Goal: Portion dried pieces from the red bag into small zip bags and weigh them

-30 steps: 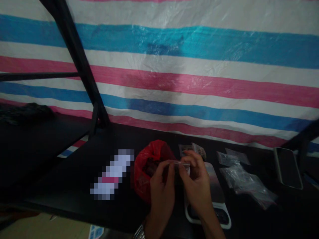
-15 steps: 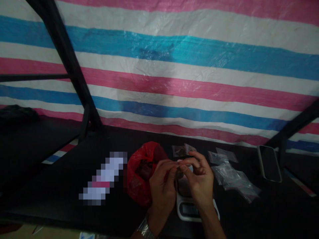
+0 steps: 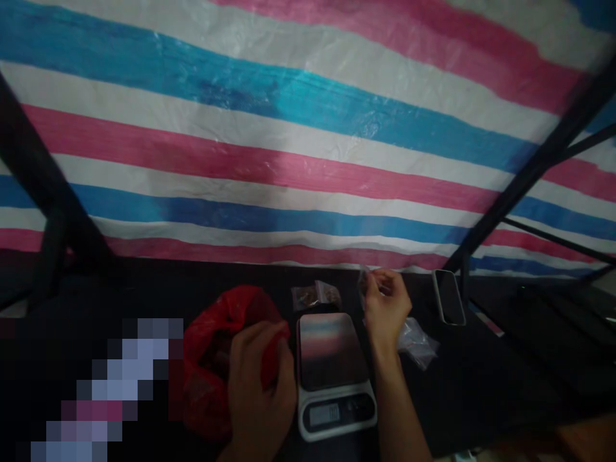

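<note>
One blurred strip (image 3: 103, 385), pale with a pinkish band, lying on our black table (image 3: 466, 378).

One red bag (image 3: 206, 394), soft plastic, mouth open at the top; dark contents inside, too dim for us to identify. It stands just left of the scale, sides slack and creased, and our left hand partly covers its right side.

One left hand (image 3: 262, 378), back towards us, fingers curled, thumb apart from them. Red plastic shows in that gap; whether the fingers hold it we cannot tell.

Two clear packets (image 3: 305, 297) behind the scale, brown bits inside, the right one overlapping the left.

One white scale (image 3: 332, 356), shiny plate reflecting stripes, display lit; we cannot read its digits surely.

One right hand (image 3: 387, 305), forearm reaching past the scale's right side, wrist bent leftward, fingers drawn together towards the thumb at a clear bag (image 3: 362, 281). Thin and glossy, that bag lies right of the packets; we cannot tell if it is gripped.

One pile of clear bags (image 3: 418, 343), crumpled, beside our right wrist.

One phone (image 3: 449, 297), screen dark, pale rim, farthest right.
</note>
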The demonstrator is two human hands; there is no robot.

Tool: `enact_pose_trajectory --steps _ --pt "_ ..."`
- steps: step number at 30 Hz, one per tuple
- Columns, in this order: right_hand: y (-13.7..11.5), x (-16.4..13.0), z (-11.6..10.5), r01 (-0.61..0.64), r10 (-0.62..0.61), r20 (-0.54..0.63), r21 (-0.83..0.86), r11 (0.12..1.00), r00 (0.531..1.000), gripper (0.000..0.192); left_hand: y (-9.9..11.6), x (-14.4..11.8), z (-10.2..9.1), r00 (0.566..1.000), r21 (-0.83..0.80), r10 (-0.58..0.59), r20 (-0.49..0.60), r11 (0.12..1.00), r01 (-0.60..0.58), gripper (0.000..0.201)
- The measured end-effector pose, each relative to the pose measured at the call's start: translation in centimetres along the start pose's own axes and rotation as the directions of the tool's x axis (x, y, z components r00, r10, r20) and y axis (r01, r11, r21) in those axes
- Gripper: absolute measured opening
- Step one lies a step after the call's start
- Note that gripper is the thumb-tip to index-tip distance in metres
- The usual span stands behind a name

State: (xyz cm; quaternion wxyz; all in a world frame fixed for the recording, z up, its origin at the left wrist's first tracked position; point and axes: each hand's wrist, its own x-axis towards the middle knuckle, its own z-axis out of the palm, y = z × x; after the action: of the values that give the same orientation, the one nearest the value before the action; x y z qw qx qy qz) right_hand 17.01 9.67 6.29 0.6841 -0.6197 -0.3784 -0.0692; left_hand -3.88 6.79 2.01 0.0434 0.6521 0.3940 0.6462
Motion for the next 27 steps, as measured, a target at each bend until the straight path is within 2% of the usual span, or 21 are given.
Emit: enact_pose_trajectory --steps 3,5,8,10,12,14,17,20,22,24,25,27 --pt "1.6 0.4 -0.2 0.020 -0.011 0.256 -0.036 0.999 0.967 0.027 -0.3 0.4 -0.6 0.999 0.038 0.050 -0.006 0.998 -0.050 0.018" --pt "2.6 0.6 -1.5 0.040 -0.022 0.351 -0.044 0.998 0.936 0.033 -0.4 0.7 -0.9 0.999 0.052 0.038 0.004 0.998 -0.038 0.019" --pt "4.7 0.9 -5.1 0.036 0.007 0.290 -0.141 0.989 0.957 0.034 -0.6 0.7 -1.3 0.999 0.042 0.028 0.019 0.999 -0.029 0.020" --pt "6.3 1.0 -7.6 0.045 0.042 0.252 -0.330 0.943 0.967 0.029 -0.6 0.5 -1.5 0.999 0.034 0.051 0.012 0.998 -0.052 0.020" --pt "7.6 0.9 -9.4 0.032 0.071 0.256 -0.378 0.925 0.964 0.024 -0.3 0.4 -1.7 0.998 0.026 0.065 0.003 0.998 -0.065 0.020" --pt "8.0 0.7 -10.3 0.012 0.093 0.263 -0.373 0.928 0.960 0.021 0.1 0.3 -1.9 0.997 0.001 0.073 0.006 0.997 -0.073 0.021" --pt "6.5 0.6 -10.3 -0.045 0.129 0.241 -0.326 0.944 0.962 0.029 0.8 0.1 -1.8 0.994 -0.059 0.105 0.015 0.993 -0.104 0.026" --pt "3.2 0.2 -9.3 -0.238 0.249 0.217 -0.076 0.968 0.944 0.044 1.3 -0.3 -1.4 0.992 -0.121 0.107 0.066 0.988 -0.099 0.025" --pt "0.8 -0.8 -8.0 -0.317 0.288 0.238 0.096 0.944 0.928 0.045 1.6 -0.8 -0.8 0.983 -0.182 0.022 0.180 0.983 0.012 0.022" --pt "-1.5 -2.4 -6.5 -0.325 0.268 0.271 0.192 0.926 0.925 0.042 2.0 -1.3 -0.2 0.933 -0.241 -0.129 0.336 0.946 0.218 0.024" --pt "-2.5 -3.3 -5.6 -0.318 0.250 0.287 0.225 0.921 0.925 0.040 2.3 -1.4 0.1 0.887 -0.265 -0.216 0.408 0.902 0.341 0.025" --pt "-4.0 -5.1 -4.1 -0.294 0.212 0.296 0.269 0.917 0.932 0.033 2.8 -1.3 0.5 0.757 -0.296 -0.381 0.531 0.754 0.587 0.024"
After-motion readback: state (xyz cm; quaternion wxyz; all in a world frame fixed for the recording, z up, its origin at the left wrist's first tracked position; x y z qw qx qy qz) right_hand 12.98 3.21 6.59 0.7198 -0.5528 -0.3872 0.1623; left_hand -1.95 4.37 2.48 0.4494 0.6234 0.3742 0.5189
